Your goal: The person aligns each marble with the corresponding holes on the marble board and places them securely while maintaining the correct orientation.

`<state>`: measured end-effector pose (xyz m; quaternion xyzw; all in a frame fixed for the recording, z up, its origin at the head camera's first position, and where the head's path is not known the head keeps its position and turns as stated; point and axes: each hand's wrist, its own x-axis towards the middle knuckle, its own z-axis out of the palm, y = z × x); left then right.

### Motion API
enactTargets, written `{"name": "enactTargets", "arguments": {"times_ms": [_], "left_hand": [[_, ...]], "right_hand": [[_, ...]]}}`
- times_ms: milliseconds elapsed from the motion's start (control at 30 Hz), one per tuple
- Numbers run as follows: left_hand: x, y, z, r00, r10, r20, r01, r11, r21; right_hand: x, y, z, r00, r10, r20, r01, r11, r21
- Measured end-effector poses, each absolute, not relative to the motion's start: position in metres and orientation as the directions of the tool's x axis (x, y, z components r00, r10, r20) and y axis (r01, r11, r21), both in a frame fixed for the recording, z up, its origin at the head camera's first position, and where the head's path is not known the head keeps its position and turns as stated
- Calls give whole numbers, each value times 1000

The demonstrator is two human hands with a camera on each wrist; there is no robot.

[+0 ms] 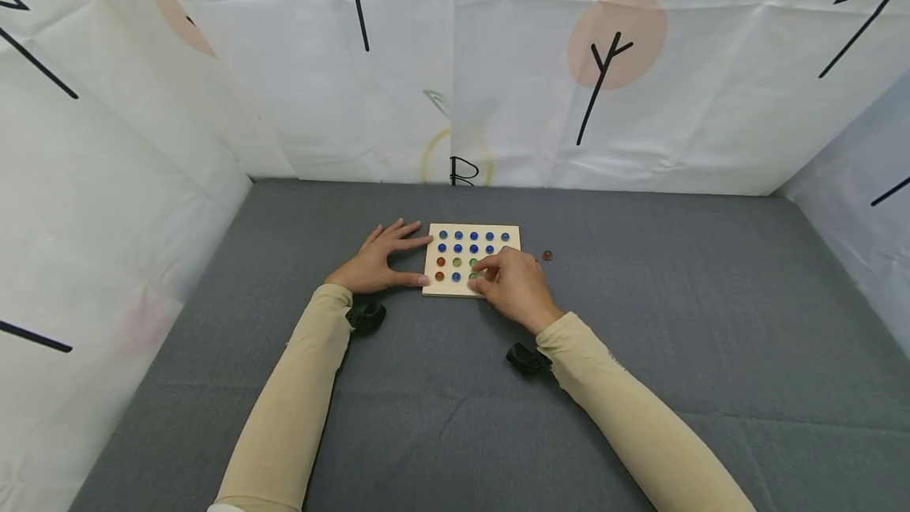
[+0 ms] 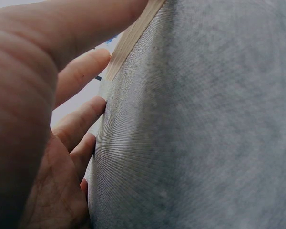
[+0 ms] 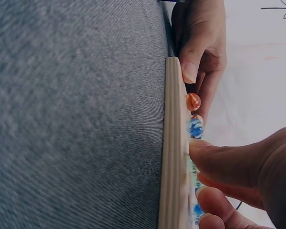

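A pale wooden board (image 1: 462,288) lies flat on the grey cloth, with rows of glass marbles seated on it. Blue marbles (image 1: 474,235) fill the two far rows; red marbles (image 1: 440,262), green ones and another blue one (image 3: 195,127) sit nearer. My left hand (image 1: 371,265) spreads its fingers at the board's left edge, with thumb and index finger touching it. Over the near right part, my right hand (image 1: 522,289) pinches a green marble (image 1: 472,276) between thumb and fingertip at the board's surface. That hand hides the marbles at the near right corner.
One loose reddish-brown marble (image 1: 547,255) lies on the cloth just right of the board. The grey cloth (image 1: 675,299) spreads all round. A white patterned sheet (image 1: 512,117) hangs behind and at both sides.
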<state>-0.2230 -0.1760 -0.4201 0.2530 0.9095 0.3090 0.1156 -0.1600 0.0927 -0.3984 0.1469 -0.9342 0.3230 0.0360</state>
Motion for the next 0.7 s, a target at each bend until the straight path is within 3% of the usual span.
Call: {"name": "enactTargets", "arguments": {"times_ms": [700], "left_hand": [[-223, -173, -419, -835, 549, -28, 411, 659, 630]], "right_hand": [[-161, 136, -394, -962, -176, 210, -271, 728, -630]]}}
